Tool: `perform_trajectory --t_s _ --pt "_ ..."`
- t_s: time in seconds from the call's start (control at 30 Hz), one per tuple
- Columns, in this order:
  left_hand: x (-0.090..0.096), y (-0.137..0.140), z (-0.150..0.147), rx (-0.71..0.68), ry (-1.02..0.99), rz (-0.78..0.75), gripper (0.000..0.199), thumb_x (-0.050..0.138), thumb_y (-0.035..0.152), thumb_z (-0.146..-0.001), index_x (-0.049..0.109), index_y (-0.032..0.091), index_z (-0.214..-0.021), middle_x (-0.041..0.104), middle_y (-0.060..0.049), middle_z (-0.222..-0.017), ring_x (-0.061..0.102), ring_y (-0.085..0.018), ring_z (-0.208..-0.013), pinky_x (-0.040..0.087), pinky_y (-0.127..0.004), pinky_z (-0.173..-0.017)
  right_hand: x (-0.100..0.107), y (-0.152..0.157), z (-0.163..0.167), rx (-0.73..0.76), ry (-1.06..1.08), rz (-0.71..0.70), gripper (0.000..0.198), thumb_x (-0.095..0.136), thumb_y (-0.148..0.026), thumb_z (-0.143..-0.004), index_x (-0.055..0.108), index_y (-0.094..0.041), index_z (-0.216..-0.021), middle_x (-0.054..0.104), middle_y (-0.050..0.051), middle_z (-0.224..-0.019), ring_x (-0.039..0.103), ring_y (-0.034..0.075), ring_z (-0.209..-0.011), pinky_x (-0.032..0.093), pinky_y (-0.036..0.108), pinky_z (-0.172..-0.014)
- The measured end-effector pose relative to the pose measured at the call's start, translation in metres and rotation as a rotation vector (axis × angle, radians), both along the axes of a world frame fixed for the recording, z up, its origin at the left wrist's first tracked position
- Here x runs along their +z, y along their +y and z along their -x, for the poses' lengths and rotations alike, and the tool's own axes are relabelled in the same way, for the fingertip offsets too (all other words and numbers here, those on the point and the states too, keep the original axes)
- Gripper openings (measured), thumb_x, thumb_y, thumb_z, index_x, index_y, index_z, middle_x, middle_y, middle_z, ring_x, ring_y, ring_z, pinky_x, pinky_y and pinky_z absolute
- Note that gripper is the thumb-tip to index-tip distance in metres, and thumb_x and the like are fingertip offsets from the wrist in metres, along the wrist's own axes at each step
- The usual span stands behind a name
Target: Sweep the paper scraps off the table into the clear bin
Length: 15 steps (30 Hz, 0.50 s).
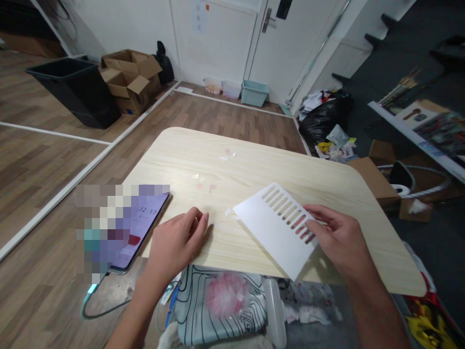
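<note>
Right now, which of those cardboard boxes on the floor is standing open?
The stacked cardboard boxes at the far left wall, beside the black bin, have their flaps up. The brown box right of the table has its top flat.

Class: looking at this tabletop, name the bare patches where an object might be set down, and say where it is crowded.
The table is barest along its far edge, beyond the paper scraps, and at its right end. The near edge is crowded: phone, left hand, and slotted white card held by the right hand.

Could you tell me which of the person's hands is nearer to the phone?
Left. The left hand rests on the table just right of the phone; the right hand holds the white slotted panel farther right.
</note>
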<state>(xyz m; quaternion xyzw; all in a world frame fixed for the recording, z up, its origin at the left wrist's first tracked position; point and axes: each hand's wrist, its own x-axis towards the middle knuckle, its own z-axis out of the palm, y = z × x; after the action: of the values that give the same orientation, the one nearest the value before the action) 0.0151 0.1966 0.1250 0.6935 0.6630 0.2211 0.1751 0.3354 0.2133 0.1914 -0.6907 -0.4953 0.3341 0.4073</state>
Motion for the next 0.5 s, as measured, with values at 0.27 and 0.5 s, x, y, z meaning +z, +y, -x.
perform_trajectory --t_s 0.27,0.5 --pt "0.001 0.001 0.000 -0.009 -0.025 0.022 0.041 0.042 0.052 -0.107 0.063 0.024 -0.085 0.067 0.002 -0.064 0.064 -0.017 -0.061 0.033 -0.028 -0.061 -0.032 0.039 0.039 0.163 0.214 0.082 0.023 0.076 -0.025 -0.066 0.077 -0.016 -0.087 0.080 0.005 -0.073 0.070 0.018 -0.051 0.059 0.029 -0.049" --pt "0.001 0.000 0.000 -0.004 -0.021 0.021 0.041 0.043 0.053 -0.105 0.062 0.024 -0.083 0.064 0.002 -0.062 0.061 -0.017 -0.058 0.031 -0.028 -0.060 -0.018 0.033 0.042 0.249 0.307 0.140 0.019 0.075 -0.022 -0.072 0.070 -0.019 -0.089 0.082 0.005 -0.082 0.074 0.017 -0.058 0.063 0.030 -0.056"
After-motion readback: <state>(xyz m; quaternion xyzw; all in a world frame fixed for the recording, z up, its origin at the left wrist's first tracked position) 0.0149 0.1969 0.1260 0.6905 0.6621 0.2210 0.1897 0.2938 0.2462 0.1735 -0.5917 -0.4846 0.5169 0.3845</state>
